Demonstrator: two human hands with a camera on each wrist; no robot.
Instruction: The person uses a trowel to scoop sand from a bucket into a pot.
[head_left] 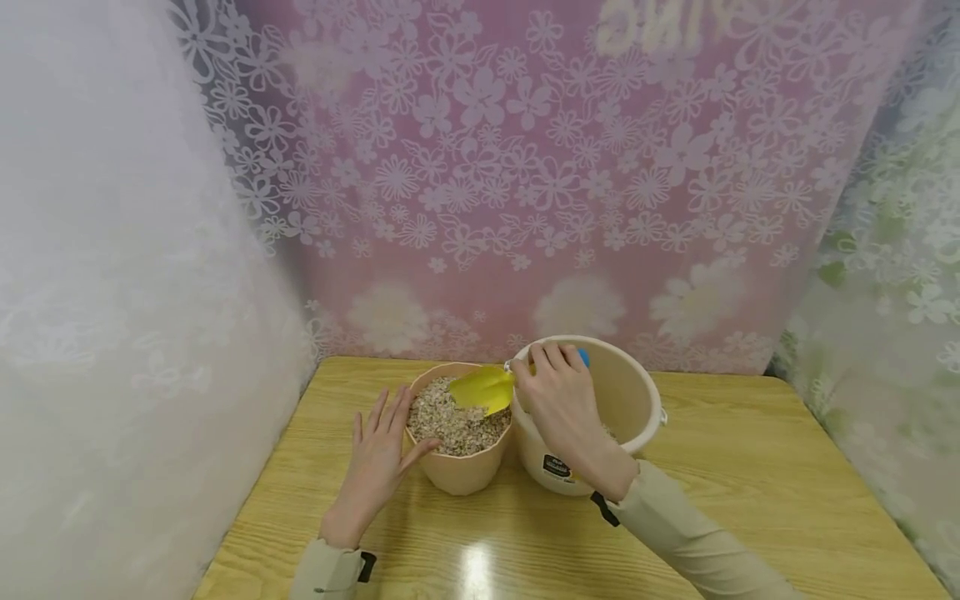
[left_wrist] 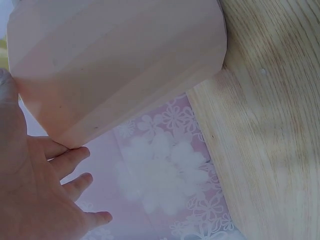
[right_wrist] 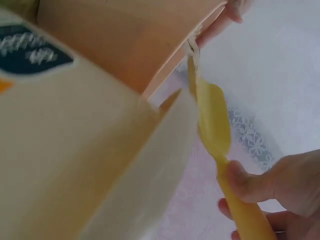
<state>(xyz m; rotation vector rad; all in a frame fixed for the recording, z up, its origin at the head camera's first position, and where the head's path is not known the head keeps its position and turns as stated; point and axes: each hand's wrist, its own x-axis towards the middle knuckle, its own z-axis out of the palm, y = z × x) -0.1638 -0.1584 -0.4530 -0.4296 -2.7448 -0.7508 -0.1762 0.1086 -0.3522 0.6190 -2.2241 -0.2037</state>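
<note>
My right hand grips the handle of a yellow hand trowel, with the handle's blue end showing past the fingers. The trowel's blade tilts down into a peach flowerpot, which is filled close to its rim with pale grainy potting grit. In the right wrist view the thumb and fingers wrap round the yellow handle. Spread fingers of my left hand touch the pot's left side at the rim, the thumb along its near edge. From the left wrist the pot's faceted wall fills the upper part.
A cream bucket with a dark label stands directly right of the pot, under my right forearm; a little grit shows inside it. Both stand on a wood-grain table. Flowered cloth hangs behind and at both sides.
</note>
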